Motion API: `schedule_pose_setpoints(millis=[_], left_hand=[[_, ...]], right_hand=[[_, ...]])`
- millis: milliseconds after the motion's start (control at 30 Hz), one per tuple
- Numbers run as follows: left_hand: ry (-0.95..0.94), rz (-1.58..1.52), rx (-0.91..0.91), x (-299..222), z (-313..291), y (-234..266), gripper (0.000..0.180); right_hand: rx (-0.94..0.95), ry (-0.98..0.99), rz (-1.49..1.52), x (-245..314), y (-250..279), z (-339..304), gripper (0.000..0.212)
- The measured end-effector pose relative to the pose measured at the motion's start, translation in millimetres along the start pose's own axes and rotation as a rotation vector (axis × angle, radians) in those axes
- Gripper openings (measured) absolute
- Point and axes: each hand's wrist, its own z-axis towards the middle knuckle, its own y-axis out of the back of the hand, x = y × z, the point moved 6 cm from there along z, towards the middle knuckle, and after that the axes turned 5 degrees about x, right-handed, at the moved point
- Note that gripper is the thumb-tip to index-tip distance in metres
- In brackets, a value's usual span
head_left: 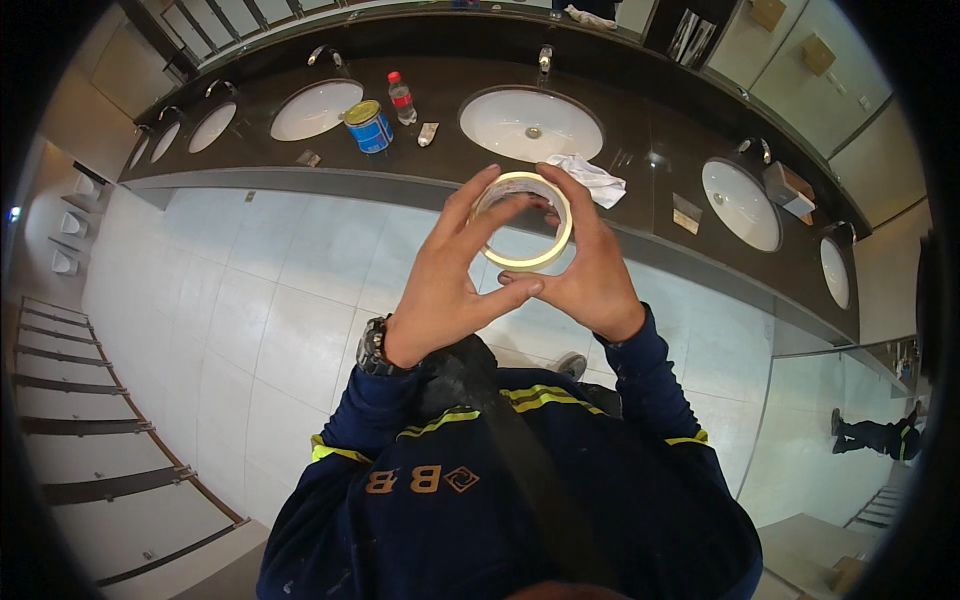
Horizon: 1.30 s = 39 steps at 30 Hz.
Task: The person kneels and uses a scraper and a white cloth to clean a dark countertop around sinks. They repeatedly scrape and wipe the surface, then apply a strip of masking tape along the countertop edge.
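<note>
Between my two hands, in front of the counter edge, is a roll of pale yellow masking tape [528, 262], its open ring facing up. My left hand [450, 275] grips the roll's left side, with one finger reaching across the ring and the thumb below it. Around the right side curl the fingers of my right hand [598, 275]; its thumb meets the left thumb under the near rim. A loose tape end cannot be made out. Beyond the roll, a crumpled white cloth [590, 182] lies at the counter's edge beside a sink.
A dark counter [430, 165] with several white sinks [500, 120] and taps runs across. On it stand a blue can [368, 128], a red-capped bottle [402, 100] and a tissue box [790, 190]. Stall partitions [90, 425] line the left; a mirror reflects at right.
</note>
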Motion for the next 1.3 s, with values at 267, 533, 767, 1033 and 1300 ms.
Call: schedule_pose_setpoints(millis=[267, 533, 767, 1033, 1300], left_hand=[[0.087, -0.618, -0.052, 40.1, -28.7, -9.8, 0.063], [0.047, -0.543, -0.072, 34.0, -6.0, -44.5, 0.075], [-0.146, -0.453, -0.133, -3.7, 41.9, -72.4, 0.071], [-0.308, 0.069, -0.055, -68.5, 109.1, -148.3, 0.027], [-0.350, 0.121, 0.011, -86.8, 142.0, -218.4, 0.016]], right_hand=[[-0.011, 0.043, 0.470, 11.4, -35.7, -19.3, 0.102], [-0.154, -0.061, 0.594, -5.0, -21.1, -49.6, 0.042], [-0.226, -0.016, 0.124, -26.8, 61.1, -78.4, 0.027], [-0.265, 0.032, -0.080, -66.9, 157.2, -120.8, 0.028], [-0.253, 0.039, -0.152, -99.3, 215.2, -152.1, 0.032]])
